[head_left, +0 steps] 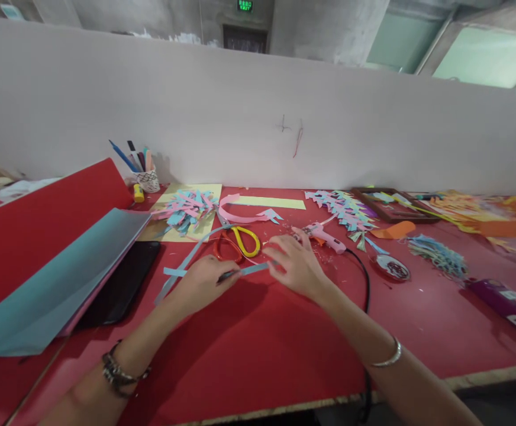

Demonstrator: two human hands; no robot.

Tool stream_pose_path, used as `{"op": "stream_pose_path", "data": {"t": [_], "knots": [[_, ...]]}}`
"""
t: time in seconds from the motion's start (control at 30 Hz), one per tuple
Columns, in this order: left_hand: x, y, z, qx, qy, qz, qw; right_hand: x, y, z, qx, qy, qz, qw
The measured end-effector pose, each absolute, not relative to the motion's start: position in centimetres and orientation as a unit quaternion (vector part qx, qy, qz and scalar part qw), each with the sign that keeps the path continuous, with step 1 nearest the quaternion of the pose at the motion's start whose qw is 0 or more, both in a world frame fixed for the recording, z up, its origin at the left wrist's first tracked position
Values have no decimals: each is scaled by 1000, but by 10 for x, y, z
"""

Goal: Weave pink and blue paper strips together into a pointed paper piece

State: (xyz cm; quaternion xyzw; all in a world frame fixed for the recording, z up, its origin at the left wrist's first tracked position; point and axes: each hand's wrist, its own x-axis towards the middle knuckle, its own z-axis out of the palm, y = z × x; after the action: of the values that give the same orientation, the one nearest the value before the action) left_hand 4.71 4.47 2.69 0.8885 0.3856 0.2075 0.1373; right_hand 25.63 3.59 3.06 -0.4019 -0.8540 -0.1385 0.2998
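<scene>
A narrow blue paper strip point(254, 269) stretches between my two hands above the red table. My left hand point(202, 283) is closed around its middle, and one end sticks out to the left. A short dark object point(226, 276), whose kind I cannot make out, shows between the left fingers. My right hand point(297, 263) has the strip's other end at its thumb and fingertips, the remaining fingers spread. Just beyond the hands lie scissors point(245, 241) with yellow and red handles. A pink glue gun point(326, 238) rests behind the right hand.
Fringed paper pieces point(191, 207) lie on a pale yellow sheet point(213, 190). A pink paper band point(240, 216) is behind the scissors. Left are a black tablet-like slab point(129, 290), blue paper point(63, 290) and a pen cup point(148, 179). A purple power strip point(502, 302) lies right; a black cord point(367, 296) crosses the table.
</scene>
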Motion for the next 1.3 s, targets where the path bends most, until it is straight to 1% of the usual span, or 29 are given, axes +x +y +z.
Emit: {"op": "stream_pose_path", "data": {"t": [0.07, 0.17, 0.27, 0.43, 0.6, 0.7, 0.77, 0.83, 0.9, 0.93, 1.0, 1.07, 1.1, 1.17, 1.23, 1.3], "knots": [[52, 42, 27, 896, 367, 216, 126, 245, 29, 28, -352, -874, -173, 287], [58, 37, 26, 904, 335, 235, 122, 232, 21, 25, -332, -887, -169, 272], [62, 33, 25, 913, 314, 247, 87, 228, 17, 22, -352, -875, -171, 284], [62, 33, 23, 914, 297, 273, -33, 234, 20, 23, -369, -862, -163, 307], [43, 45, 28, 896, 328, 290, -78, 259, 34, 32, -417, -841, -136, 317], [29, 54, 36, 881, 367, 283, -94, 285, 46, 39, -472, -812, -131, 319], [24, 58, 41, 872, 393, 277, -88, 300, 51, 42, -521, -773, -142, 333], [24, 59, 43, 869, 395, 281, -97, 306, 52, 45, -536, -741, -165, 369], [29, 57, 41, 875, 362, 294, -126, 300, 49, 45, -498, -749, -188, 394], [33, 55, 39, 878, 341, 302, -146, 292, 46, 45, -464, -771, -194, 390], [41, 51, 34, 880, 303, 317, -179, 275, 39, 43, -392, -838, -177, 336], [46, 47, 32, 883, 277, 322, -202, 260, 33, 40, -343, -897, -121, 253], [48, 46, 31, 886, 266, 318, -210, 255, 31, 39, -341, -911, -87, 217], [49, 44, 31, 893, 252, 300, -223, 250, 29, 37, -375, -910, -22, 177], [48, 43, 32, 895, 246, 286, -236, 250, 29, 36, -435, -884, 22, 167], [47, 44, 32, 895, 246, 282, -243, 253, 31, 36, -483, -861, 39, 155]]}}
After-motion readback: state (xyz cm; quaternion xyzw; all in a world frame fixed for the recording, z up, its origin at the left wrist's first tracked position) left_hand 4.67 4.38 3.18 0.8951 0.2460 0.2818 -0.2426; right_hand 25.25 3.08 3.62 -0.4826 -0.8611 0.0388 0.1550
